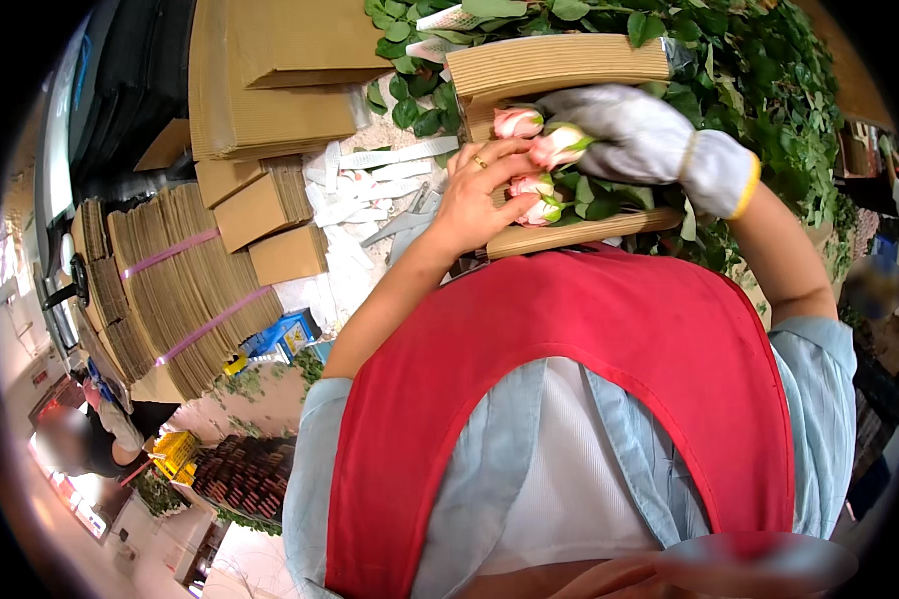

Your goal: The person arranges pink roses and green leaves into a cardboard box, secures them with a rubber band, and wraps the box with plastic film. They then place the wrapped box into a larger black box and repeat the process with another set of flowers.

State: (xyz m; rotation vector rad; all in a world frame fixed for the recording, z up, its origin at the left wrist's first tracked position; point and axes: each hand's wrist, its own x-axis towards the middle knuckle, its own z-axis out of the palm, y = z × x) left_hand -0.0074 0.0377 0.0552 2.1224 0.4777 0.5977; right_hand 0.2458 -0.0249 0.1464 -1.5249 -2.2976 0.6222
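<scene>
Several pale pink roses (558, 146) with green leaves lie between an upper stack of corrugated cardboard (562, 64) and a lower cardboard strip (584, 232). My left hand (479, 191), bare with a ring on one finger, reaches over from the left, its fingers spread on the rose heads. My right hand (622, 135), in a grey-white work glove with a yellow cuff edge, lies over the stems just behind the blooms. Its fingertips are hidden and blurred, so its grip does not show.
Leafy rose stems (764, 97) pile up at the upper right. Left of my hands lie white paper strips (352, 198), grey shears (404, 224) and stacked cardboard (285, 120). Strapped cardboard bundles (187, 277) stand farther left. A person (112, 427) is at the lower left.
</scene>
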